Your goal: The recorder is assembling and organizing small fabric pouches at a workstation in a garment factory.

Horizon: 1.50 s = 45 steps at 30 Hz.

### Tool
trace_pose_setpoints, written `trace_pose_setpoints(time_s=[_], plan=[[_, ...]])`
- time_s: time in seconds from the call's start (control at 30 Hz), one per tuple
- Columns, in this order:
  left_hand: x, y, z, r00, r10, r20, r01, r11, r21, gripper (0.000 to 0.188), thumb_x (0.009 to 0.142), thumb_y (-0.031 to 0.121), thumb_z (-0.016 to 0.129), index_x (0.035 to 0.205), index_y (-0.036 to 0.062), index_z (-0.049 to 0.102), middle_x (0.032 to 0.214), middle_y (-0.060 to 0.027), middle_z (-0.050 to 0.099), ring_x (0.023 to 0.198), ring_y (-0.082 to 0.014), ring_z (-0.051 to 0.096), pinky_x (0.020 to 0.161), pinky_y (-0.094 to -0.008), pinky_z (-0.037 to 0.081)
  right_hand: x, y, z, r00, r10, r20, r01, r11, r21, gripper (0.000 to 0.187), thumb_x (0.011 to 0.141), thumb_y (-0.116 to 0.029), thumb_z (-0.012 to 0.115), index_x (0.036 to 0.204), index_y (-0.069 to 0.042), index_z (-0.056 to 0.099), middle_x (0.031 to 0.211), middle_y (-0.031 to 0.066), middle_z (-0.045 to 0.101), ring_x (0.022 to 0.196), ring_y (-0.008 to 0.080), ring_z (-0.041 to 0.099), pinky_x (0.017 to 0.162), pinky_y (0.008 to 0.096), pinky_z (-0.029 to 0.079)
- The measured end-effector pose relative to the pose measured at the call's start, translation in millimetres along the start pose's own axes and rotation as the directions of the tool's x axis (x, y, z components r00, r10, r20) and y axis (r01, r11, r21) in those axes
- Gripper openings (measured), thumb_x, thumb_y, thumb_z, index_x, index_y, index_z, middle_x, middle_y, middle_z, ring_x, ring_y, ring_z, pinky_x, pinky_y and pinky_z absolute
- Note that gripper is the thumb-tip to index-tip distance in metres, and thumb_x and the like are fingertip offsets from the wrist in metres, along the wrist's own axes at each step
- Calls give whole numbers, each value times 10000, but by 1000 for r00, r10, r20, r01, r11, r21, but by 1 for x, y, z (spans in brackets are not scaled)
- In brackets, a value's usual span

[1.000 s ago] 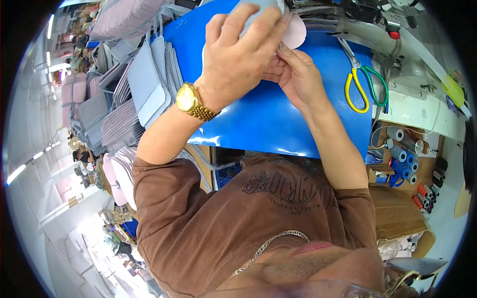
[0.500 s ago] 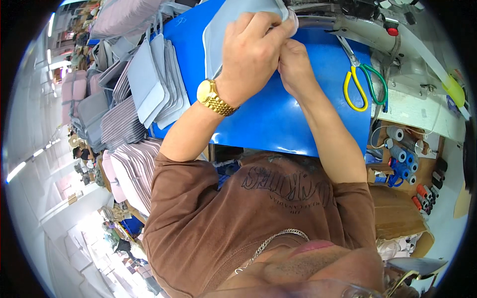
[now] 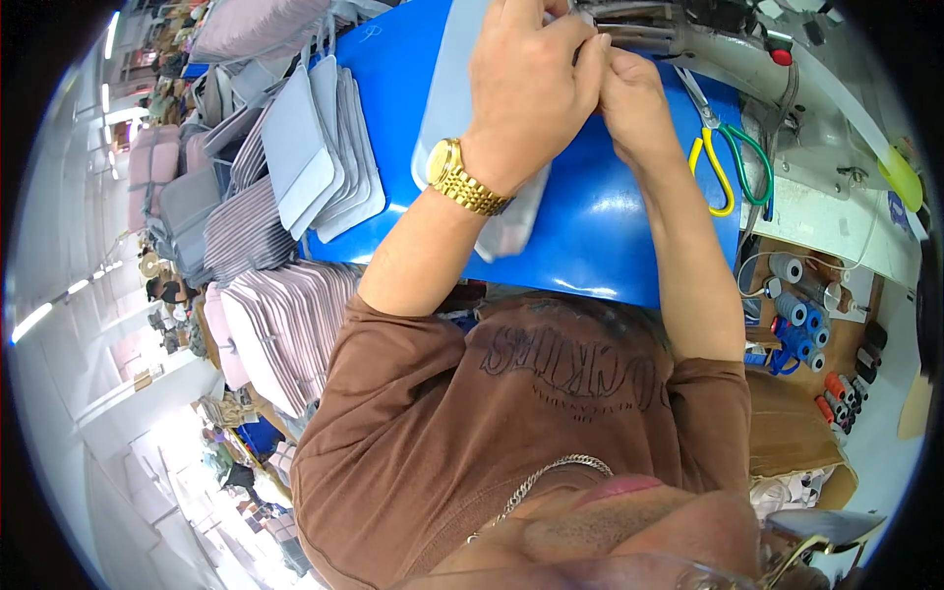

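Note:
A light grey fabric panel (image 3: 447,118) lies on the blue work surface (image 3: 600,211), its near end hanging toward me and smeared by motion. My left hand (image 3: 531,93), below a gold wristwatch, is over the panel with its fingers closed on the panel's edge beside the sewing machine (image 3: 723,54). Right against it, my right hand (image 3: 637,103) is closed, thumb on top; what its curled fingers hold is hidden. Scissors (image 3: 723,147) with one yellow and one green handle lie to the right of my right hand.
A fanned stack of grey panels (image 3: 320,162) rests on the left of the surface. Striped pieces (image 3: 285,329) are piled beyond its left edge. Thread spools (image 3: 801,320) and a cardboard box (image 3: 801,423) stand lower right. A cable runs near the machine.
Both hands have shifted slightly right and up toward the machine. The grey panel has turned, and its near end now shows below my left wrist.

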<state>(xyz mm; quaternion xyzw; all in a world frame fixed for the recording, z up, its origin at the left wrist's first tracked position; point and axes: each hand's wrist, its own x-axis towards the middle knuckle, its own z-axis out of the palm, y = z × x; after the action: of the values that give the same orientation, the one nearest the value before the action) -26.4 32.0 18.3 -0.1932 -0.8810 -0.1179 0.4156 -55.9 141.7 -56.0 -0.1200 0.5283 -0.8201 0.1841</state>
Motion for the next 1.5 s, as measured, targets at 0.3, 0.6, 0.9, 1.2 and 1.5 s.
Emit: trace_pose_setpoints(time_s=[0.3, 0.6, 0.9, 1.2, 1.5], plan=[[-2, -38, 2, 779, -473, 411, 626, 574, -527, 458, 934, 227, 654, 1310, -3, 530, 1207, -126, 611, 1122, -216, 564, 964, -337, 441, -2, -35, -8, 994, -105, -22, 83, 878, -471, 296, 928, -219, 577, 725, -5, 554, 633, -30, 509, 606, 56, 440, 562, 259, 375], [-9, -43, 28, 725, -535, 434, 683, 474, -556, 410, 978, 273, 588, 1260, -24, 571, 1174, -116, 640, 1095, -191, 566, 972, -321, 428, -17, -45, -10, 983, -179, -33, 153, 911, -383, 308, 983, -225, 567, 754, -22, 534, 621, -57, 377, 612, 39, 337, 537, 261, 305], [-2, -53, 48, 758, -506, 411, 627, 394, -671, 311, 1007, 209, 531, 1223, -9, 581, 1111, -108, 652, 1016, -185, 576, 901, -325, 452, -20, -53, -14, 964, -259, 55, 238, 758, -608, 386, 989, -274, 606, 703, -43, 487, 622, -74, 366, 603, 28, 320, 517, 240, 272], [-15, -73, 53, 730, -570, 378, 665, 464, -585, 312, 1004, 228, 519, 1188, -15, 584, 1014, -80, 647, 913, -179, 556, 844, -315, 452, -51, -100, -74, 953, -195, -233, 74, 893, -445, 317, 969, -344, 646, 902, -39, 702, 730, 0, 652, 608, 55, 596, 553, 193, 441], [-20, -29, 21, 832, -543, -113, 433, 763, -481, 228, 888, 238, 675, 969, 28, 638, 865, -88, 615, 795, -180, 565, 712, -330, 460, -47, -82, -52, 950, -236, -204, 141, 909, -393, 266, 942, -270, 688, 1040, -26, 729, 757, -20, 653, 630, 29, 560, 542, 174, 429]])
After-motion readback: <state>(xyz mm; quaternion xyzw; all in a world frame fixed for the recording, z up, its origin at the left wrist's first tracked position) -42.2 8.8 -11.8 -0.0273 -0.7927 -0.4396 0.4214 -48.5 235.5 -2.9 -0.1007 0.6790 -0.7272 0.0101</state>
